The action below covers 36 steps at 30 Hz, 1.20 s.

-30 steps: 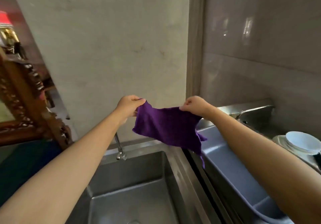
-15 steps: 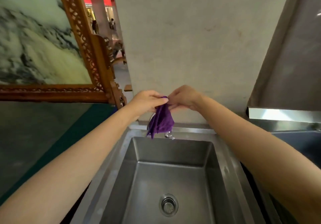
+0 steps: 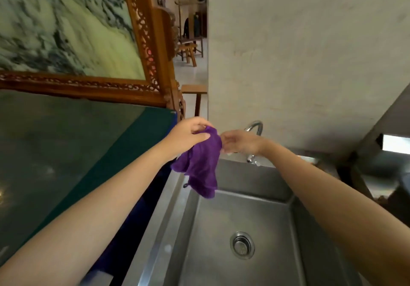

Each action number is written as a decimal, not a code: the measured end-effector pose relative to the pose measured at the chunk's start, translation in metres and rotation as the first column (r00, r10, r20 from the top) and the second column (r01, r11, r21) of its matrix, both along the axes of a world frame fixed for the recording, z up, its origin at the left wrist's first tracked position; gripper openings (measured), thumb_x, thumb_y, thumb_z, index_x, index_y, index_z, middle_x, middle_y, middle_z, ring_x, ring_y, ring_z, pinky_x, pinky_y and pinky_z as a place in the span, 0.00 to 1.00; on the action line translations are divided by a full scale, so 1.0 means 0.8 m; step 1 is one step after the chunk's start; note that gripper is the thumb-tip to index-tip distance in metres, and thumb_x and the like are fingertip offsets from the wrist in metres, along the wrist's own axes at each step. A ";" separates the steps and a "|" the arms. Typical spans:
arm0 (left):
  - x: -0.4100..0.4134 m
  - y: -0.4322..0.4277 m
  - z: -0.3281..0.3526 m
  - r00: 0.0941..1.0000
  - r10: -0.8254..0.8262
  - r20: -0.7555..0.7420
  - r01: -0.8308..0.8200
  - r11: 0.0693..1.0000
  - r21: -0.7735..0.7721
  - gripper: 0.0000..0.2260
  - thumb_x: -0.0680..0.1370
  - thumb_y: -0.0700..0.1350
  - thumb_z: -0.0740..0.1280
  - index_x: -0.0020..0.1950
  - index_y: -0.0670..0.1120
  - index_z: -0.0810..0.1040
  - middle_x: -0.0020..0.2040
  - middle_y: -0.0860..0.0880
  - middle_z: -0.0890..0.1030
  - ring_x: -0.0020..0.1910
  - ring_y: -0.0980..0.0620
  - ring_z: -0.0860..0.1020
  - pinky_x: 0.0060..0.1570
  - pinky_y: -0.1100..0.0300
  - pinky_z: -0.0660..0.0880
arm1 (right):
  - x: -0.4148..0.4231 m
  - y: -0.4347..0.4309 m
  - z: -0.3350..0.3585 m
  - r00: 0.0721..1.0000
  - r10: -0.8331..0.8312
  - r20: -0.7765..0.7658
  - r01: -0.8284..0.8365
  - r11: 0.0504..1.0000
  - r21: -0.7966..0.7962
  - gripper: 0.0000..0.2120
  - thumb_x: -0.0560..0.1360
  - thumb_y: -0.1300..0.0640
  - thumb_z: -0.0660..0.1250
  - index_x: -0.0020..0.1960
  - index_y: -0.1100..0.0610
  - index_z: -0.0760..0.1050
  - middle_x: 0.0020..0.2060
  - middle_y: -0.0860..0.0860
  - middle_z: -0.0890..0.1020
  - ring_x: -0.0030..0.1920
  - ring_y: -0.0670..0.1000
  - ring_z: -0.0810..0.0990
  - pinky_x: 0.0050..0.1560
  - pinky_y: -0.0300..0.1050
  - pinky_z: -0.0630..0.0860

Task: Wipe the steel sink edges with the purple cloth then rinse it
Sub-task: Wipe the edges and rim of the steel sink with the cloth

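Note:
The purple cloth [image 3: 200,163] hangs bunched in the air over the back left corner of the steel sink [image 3: 168,223]. My left hand [image 3: 188,133] pinches its top edge from the left. My right hand [image 3: 239,142] is at the cloth's right edge with loosely curled fingers touching it; whether it grips the cloth is unclear. The sink basin is dry-looking, with a round drain [image 3: 242,244] in its floor. A curved tap [image 3: 255,128] rises behind my right hand, partly hidden by it.
A dark green countertop [image 3: 66,152] runs left of the sink, with a carved wooden framed picture [image 3: 150,48] standing behind it. A plain grey wall [image 3: 299,52] backs the sink. Dark shapes sit at the right edge.
The cloth, spread wide between both hands a second ago, is now bunched and hanging. My view swung left, from the right-hand basin to over the steel sink. My hands have come close together.

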<state>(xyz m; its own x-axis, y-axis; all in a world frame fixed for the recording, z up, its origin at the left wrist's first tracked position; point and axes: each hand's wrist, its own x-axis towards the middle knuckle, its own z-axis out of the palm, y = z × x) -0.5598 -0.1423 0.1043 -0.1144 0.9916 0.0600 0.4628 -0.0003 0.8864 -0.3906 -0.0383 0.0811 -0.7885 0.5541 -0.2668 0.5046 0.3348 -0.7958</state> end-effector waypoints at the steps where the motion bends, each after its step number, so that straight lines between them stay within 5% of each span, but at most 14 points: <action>1: -0.015 -0.002 -0.008 1.000 0.015 0.019 -0.015 1.000 0.003 0.10 0.75 0.38 0.67 0.55 0.49 0.78 0.51 0.52 0.81 0.53 0.57 0.78 0.54 0.59 0.76 | -0.013 -0.002 -0.012 1.000 -0.025 0.000 0.025 0.999 0.035 0.08 0.74 0.58 0.68 0.53 0.56 0.76 0.48 0.48 0.81 0.50 0.46 0.79 0.56 0.42 0.73; 6: -0.097 -0.010 -0.057 0.995 0.099 0.030 -0.100 0.995 0.016 0.12 0.75 0.41 0.68 0.56 0.54 0.78 0.55 0.49 0.81 0.55 0.52 0.79 0.57 0.53 0.76 | -0.062 -0.006 -0.051 0.994 -0.110 -0.003 0.110 0.994 -0.003 0.12 0.74 0.51 0.68 0.48 0.60 0.74 0.45 0.53 0.79 0.49 0.52 0.78 0.56 0.50 0.75; 9: -0.136 -0.013 -0.085 0.994 0.101 -0.032 -0.100 0.995 0.029 0.09 0.75 0.42 0.68 0.51 0.56 0.80 0.52 0.52 0.82 0.54 0.54 0.79 0.58 0.53 0.76 | -0.085 -0.006 -0.057 0.991 -0.134 -0.018 0.133 0.990 -0.054 0.11 0.74 0.53 0.69 0.45 0.60 0.72 0.45 0.56 0.80 0.46 0.53 0.81 0.50 0.45 0.80; 12: -0.156 -0.012 -0.108 0.993 0.087 -0.079 -0.083 0.995 0.052 0.06 0.75 0.43 0.68 0.47 0.54 0.79 0.47 0.52 0.83 0.50 0.54 0.80 0.55 0.55 0.76 | -0.106 -0.008 -0.056 0.993 -0.116 -0.031 0.117 0.992 0.042 0.10 0.72 0.57 0.70 0.39 0.60 0.71 0.54 0.57 0.80 0.45 0.50 0.80 0.44 0.40 0.79; 15: -0.165 -0.011 -0.128 0.992 0.049 -0.117 -0.041 0.997 0.067 0.03 0.76 0.43 0.66 0.48 0.51 0.79 0.46 0.50 0.82 0.47 0.52 0.80 0.51 0.55 0.76 | -0.114 -0.006 -0.057 0.999 -0.022 -0.035 0.024 0.997 0.075 0.13 0.71 0.59 0.72 0.32 0.57 0.70 0.64 0.47 0.75 0.57 0.45 0.76 0.55 0.42 0.73; 17: -0.170 -0.010 -0.140 0.988 0.031 -0.150 -0.021 0.998 0.066 0.03 0.77 0.44 0.66 0.48 0.49 0.78 0.44 0.49 0.82 0.45 0.50 0.79 0.49 0.53 0.75 | -0.113 -0.005 -0.061 1.000 -0.007 -0.014 0.008 0.997 0.071 0.11 0.71 0.57 0.72 0.34 0.57 0.72 0.57 0.45 0.80 0.57 0.45 0.77 0.58 0.46 0.71; 20: -0.173 -0.008 -0.157 0.988 0.051 -0.145 -0.042 0.997 0.067 0.02 0.77 0.43 0.65 0.48 0.47 0.77 0.43 0.49 0.81 0.44 0.50 0.79 0.47 0.58 0.74 | -0.111 -0.001 -0.071 0.999 -0.034 0.041 0.029 0.992 0.126 0.10 0.72 0.53 0.71 0.38 0.55 0.72 0.39 0.48 0.79 0.43 0.50 0.78 0.49 0.47 0.74; 25: -0.160 -0.012 -0.185 0.979 0.062 -0.192 -0.053 0.997 0.056 0.03 0.76 0.42 0.66 0.48 0.43 0.77 0.42 0.49 0.81 0.41 0.58 0.78 0.43 0.66 0.71 | -0.106 0.018 -0.108 0.949 0.039 0.314 -0.132 0.950 0.283 0.17 0.73 0.47 0.69 0.58 0.53 0.72 0.47 0.49 0.76 0.46 0.50 0.75 0.47 0.43 0.72; 28: -0.156 -0.008 -0.202 0.969 0.027 -0.245 -0.023 1.000 0.019 0.05 0.76 0.42 0.66 0.49 0.42 0.77 0.42 0.51 0.81 0.41 0.63 0.77 0.42 0.67 0.72 | -0.111 0.024 -0.122 0.911 0.049 0.410 -0.167 0.951 0.259 0.15 0.75 0.51 0.66 0.57 0.58 0.75 0.49 0.52 0.78 0.46 0.52 0.77 0.48 0.45 0.73; 34: -0.148 0.003 -0.240 0.978 0.173 -0.118 -0.180 0.983 -0.044 0.01 0.77 0.42 0.66 0.47 0.45 0.76 0.40 0.52 0.81 0.40 0.54 0.80 0.42 0.51 0.80 | -0.116 0.027 -0.181 0.970 -0.214 0.116 0.192 0.965 0.178 0.03 0.71 0.61 0.68 0.39 0.60 0.76 0.37 0.58 0.80 0.42 0.59 0.80 0.43 0.49 0.77; 36: -0.145 0.011 -0.250 0.972 0.212 -0.097 -0.221 0.971 -0.091 0.01 0.77 0.41 0.66 0.47 0.45 0.76 0.41 0.48 0.81 0.42 0.49 0.81 0.42 0.46 0.80 | -0.124 0.031 -0.208 0.948 -0.310 0.071 0.294 0.940 0.172 0.01 0.70 0.63 0.68 0.42 0.60 0.77 0.40 0.59 0.80 0.42 0.58 0.80 0.37 0.45 0.78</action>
